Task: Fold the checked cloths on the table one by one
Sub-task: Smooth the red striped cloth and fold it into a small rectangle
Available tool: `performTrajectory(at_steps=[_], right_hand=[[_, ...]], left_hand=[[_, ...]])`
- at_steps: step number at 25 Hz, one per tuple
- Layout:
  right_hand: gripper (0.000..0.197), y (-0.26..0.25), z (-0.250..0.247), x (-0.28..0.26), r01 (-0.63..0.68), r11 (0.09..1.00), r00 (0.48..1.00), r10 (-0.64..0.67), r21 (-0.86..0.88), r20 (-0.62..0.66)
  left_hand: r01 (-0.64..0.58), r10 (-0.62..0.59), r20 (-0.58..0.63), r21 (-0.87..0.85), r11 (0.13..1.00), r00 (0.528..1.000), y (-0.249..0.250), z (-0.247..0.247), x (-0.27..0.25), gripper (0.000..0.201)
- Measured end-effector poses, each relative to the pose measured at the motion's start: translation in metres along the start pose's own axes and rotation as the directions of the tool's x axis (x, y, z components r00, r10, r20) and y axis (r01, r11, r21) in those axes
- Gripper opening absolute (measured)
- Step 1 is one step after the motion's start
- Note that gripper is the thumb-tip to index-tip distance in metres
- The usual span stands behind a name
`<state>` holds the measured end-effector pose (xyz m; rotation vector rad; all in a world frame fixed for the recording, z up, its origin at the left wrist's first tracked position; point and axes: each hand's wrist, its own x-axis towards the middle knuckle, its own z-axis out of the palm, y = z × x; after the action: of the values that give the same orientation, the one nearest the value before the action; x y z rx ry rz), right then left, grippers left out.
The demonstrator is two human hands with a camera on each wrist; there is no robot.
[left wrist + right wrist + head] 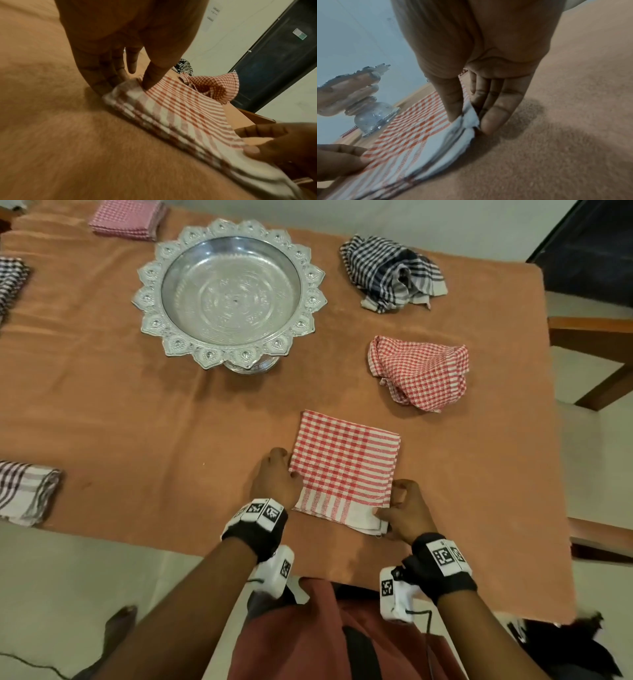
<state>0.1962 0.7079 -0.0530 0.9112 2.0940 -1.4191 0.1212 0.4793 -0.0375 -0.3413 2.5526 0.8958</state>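
Note:
A red-and-white checked cloth (346,467) lies folded into a layered square near the table's front edge. My left hand (275,477) pinches its near-left corner, thumb (150,79) on top and fingers (102,81) beneath the edge. My right hand (404,510) pinches the near-right corner, thumb (452,108) above and fingers (494,115) at the side. The same cloth fills the wrist views (180,115) (412,135). A crumpled red checked cloth (419,371) and a crumpled dark blue checked cloth (390,273) lie unfolded behind it on the right.
An ornate silver pedestal tray (229,292) stands mid-table on the orange table cover (137,422). Folded cloths lie at the far left corner (128,219), the left edge (10,282) and the near left (25,496). A wooden chair (596,361) stands to the right.

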Motion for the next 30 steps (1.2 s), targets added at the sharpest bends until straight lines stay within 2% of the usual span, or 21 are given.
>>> performTrajectory(at_steps=[3,6,8,9,10,12,14,16,18,20,21,23,25,27,30], right_hand=[[0.063,0.005,-0.002,0.0,0.028,0.998,0.999,-0.027,0.049,-0.023],[0.063,0.004,-0.002,-0.003,0.015,0.999,1.0,-0.015,0.037,-0.013],[0.062,-0.006,-0.006,-0.01,0.004,0.996,0.999,-0.008,-0.087,-0.047],[0.061,-0.014,-0.009,-0.015,0.006,0.983,0.995,-0.025,-0.183,-0.1],[0.06,-0.026,-0.012,-0.02,0.041,0.968,0.984,-0.082,-0.248,-0.159],[0.056,-0.062,-0.005,-0.025,0.246,0.939,0.933,-0.297,-0.24,-0.203],[0.053,-0.102,0.019,-0.019,0.456,0.869,0.874,-0.479,-0.193,-0.087],[0.056,-0.126,0.054,0.001,0.512,0.822,0.857,-0.506,-0.249,0.094],[0.061,-0.126,0.081,0.025,0.437,0.796,0.899,-0.397,-0.419,0.184],[0.063,-0.11,0.094,0.041,0.38,0.723,0.924,-0.321,-0.577,0.206],[0.063,-0.102,0.097,0.046,0.382,0.691,0.923,-0.319,-0.613,0.216],[0.063,-0.095,0.097,0.048,0.41,0.655,0.911,-0.334,-0.635,0.243],[0.063,-0.09,0.083,0.05,0.389,0.624,0.918,-0.321,-0.677,0.232],[0.065,-0.075,0.059,0.054,0.263,0.589,0.954,-0.277,-0.764,0.114],[0.067,-0.057,0.037,0.052,0.068,0.531,0.975,-0.216,-0.844,-0.057]], left_hand=[[-0.048,0.047,-0.029,-0.036,0.998,0.998,-0.018,0.013,-0.011,0.032],[-0.032,0.033,0.003,-0.079,0.996,0.999,-0.021,0.009,-0.012,0.036],[-0.071,0.07,-0.021,-0.011,0.997,0.997,-0.019,0.005,-0.016,0.044],[-0.134,0.137,-0.06,0.045,0.99,0.989,-0.016,0.004,-0.018,0.047],[-0.222,0.23,-0.094,0.092,0.971,0.969,-0.011,0.002,-0.019,0.049],[-0.391,0.409,-0.102,0.157,0.907,0.907,0.005,0.0,-0.014,0.052],[-0.509,0.533,-0.036,0.252,0.823,0.845,0.025,0.001,0.001,0.059],[-0.581,0.57,0.164,0.413,0.702,0.805,0.037,0.005,0.021,0.072],[-0.585,0.459,0.365,0.553,0.594,0.81,0.033,0.01,0.04,0.082],[-0.568,0.345,0.453,0.604,0.559,0.822,0.023,0.015,0.05,0.089],[-0.574,0.33,0.474,0.606,0.551,0.817,0.019,0.018,0.051,0.09],[-0.584,0.343,0.478,0.585,0.562,0.809,0.013,0.022,0.05,0.088],[-0.542,0.385,0.383,0.56,0.626,0.84,0.007,0.021,0.053,0.081],[-0.492,0.4,0.287,0.541,0.682,0.87,0.001,0.015,0.061,0.078],[-0.493,0.39,0.302,0.577,0.651,0.87,-0.009,0.009,0.066,0.08]])
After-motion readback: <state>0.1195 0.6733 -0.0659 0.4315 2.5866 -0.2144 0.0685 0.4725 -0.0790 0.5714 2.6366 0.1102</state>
